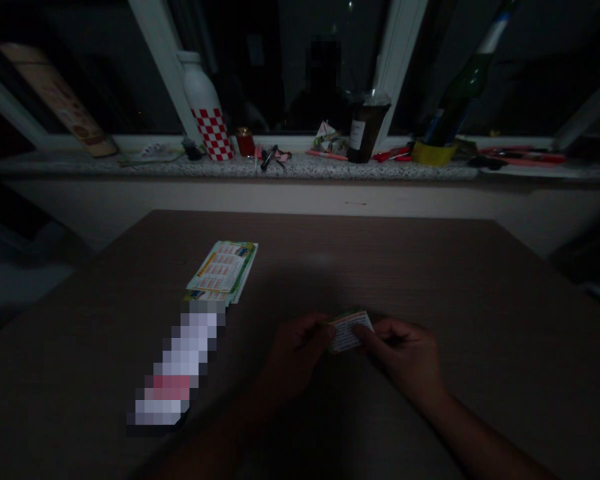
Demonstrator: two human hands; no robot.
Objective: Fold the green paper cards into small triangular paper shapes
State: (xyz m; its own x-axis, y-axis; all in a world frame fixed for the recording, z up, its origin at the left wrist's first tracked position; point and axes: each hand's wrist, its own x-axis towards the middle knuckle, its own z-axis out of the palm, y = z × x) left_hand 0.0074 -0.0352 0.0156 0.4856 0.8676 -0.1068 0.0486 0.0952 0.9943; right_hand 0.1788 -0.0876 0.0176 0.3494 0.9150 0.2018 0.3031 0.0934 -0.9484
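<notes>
Between my two hands is a small folded printed leaflet [350, 332], pale with lines of dark print and a green-orange edge. My left hand [300, 347] pinches its left end between thumb and fingers. On the right end, my right hand [407, 350] has its thumb pressed on the face, fingers behind. The leaflet is tilted just above the brown table [410, 260]. To the left of my hands lies a small stack of printed leaflets [223, 267], white, green and yellow with calendar-like blocks.
Nearer me than the stack lies a long pixelated item [180, 360], its kind unclear. Along the granite sill [300, 169] stand a checkered white bottle [210, 113], a small red jar [245, 142], a dark drink cup [366, 130] and a green bottle [460, 97]. Light is dim.
</notes>
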